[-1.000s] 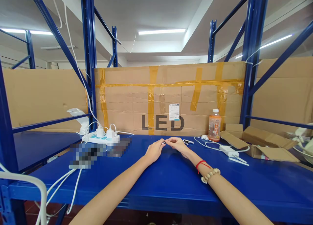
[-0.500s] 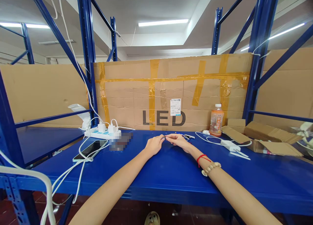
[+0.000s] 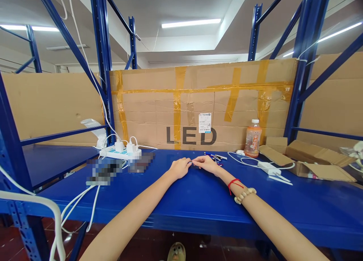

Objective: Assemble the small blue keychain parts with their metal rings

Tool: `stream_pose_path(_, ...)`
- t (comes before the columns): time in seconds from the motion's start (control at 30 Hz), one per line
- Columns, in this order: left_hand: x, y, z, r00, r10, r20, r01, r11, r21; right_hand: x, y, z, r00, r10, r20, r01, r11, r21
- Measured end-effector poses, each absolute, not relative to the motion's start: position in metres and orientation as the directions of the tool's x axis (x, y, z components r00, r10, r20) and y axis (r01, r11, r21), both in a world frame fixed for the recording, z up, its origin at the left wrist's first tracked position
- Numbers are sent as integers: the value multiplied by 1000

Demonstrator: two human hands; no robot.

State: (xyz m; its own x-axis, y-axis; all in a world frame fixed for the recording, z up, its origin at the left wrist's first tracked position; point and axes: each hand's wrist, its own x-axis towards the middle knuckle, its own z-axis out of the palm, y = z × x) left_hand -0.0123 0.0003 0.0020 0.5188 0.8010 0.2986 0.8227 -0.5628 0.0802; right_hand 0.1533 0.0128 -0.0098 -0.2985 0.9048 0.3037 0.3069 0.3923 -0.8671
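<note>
Over the back half of the blue table, my left hand [image 3: 180, 168] is closed, with its thumb and forefinger pinched together. My right hand [image 3: 204, 162] faces it in a similar pinch, and the fingertips of both nearly meet. Whatever lies between the fingers is tiny and dark, too small to name. Just behind and right of my right hand lies a loose group of pens or pen parts [image 3: 219, 156], blue, white and dark, partly hidden by that hand. A red string and a beaded bracelet circle my right wrist.
At left stand a white power strip [image 3: 120, 153] with chargers and cables, and blurred items. An orange drink bottle [image 3: 252, 138], a white adapter [image 3: 269, 168] with its cable and an open cardboard box [image 3: 314, 164] are at right. A large carton [image 3: 153, 110] walls the back.
Both hands stay in nearly the same place, still pinching at the fingertips. The view has shifted slightly, and more of the pen group shows beside my right hand.
</note>
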Motion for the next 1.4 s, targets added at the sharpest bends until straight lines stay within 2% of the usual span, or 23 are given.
stream_pose_path(0.13, -13, 0, 3, 533, 801, 272, 812, -575, 102, 154, 10, -8, -281, 913, 295, 308, 377, -873)
stream_pose_path(0.47, -14, -2, 1, 555, 786, 274, 741, -616, 266, 158, 10, -7, -234, 928, 291, 295, 353, -888)
stream_pose_path(0.63, -12, 2, 1, 537, 807, 246, 751, -590, 295, 158, 15, -1, -227, 936, 270, 310, 332, -891)
stream_pose_path(0.8, -11, 9, -2, 520, 812, 266, 762, -582, 284, 160, 25, 8, -300, 919, 257, 373, 361, -855)
stream_pose_path(1.03, -13, 14, -4, 540, 803, 253, 754, -595, 280, 162, 29, 7, -368, 894, 256, 376, 395, -838)
stream_pose_path(1.4, -14, 8, 2, 617, 728, 299, 649, -686, 329, 163, 11, 6, -297, 923, 246, 436, 360, -825)
